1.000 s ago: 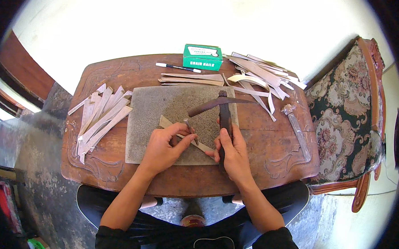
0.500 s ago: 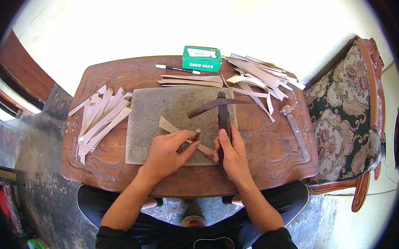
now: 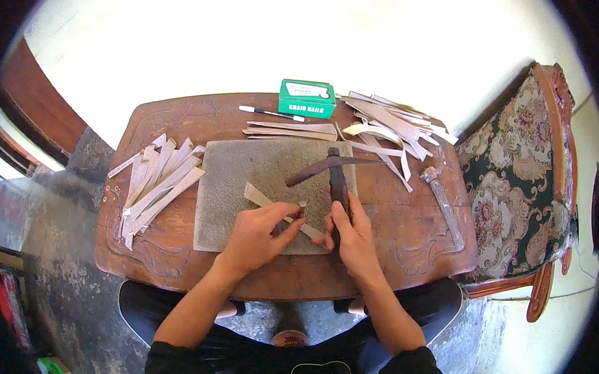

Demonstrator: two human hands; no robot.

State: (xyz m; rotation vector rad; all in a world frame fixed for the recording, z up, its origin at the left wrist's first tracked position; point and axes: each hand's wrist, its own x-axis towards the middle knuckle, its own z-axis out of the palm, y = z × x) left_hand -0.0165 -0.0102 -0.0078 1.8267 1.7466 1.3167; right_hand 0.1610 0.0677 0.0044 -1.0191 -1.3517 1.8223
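Pinched a round-topped metal rod [image 3: 302, 205] in left hand [image 3: 260, 236] over a pale, tapered strip [image 3: 257, 195]; gripped a dark hammer [image 3: 338, 182] in right hand [image 3: 355, 239].

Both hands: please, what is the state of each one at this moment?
Left hand: closed, pinching a short metal rod above the strip.
Right hand: closed around the handle of the hammer.
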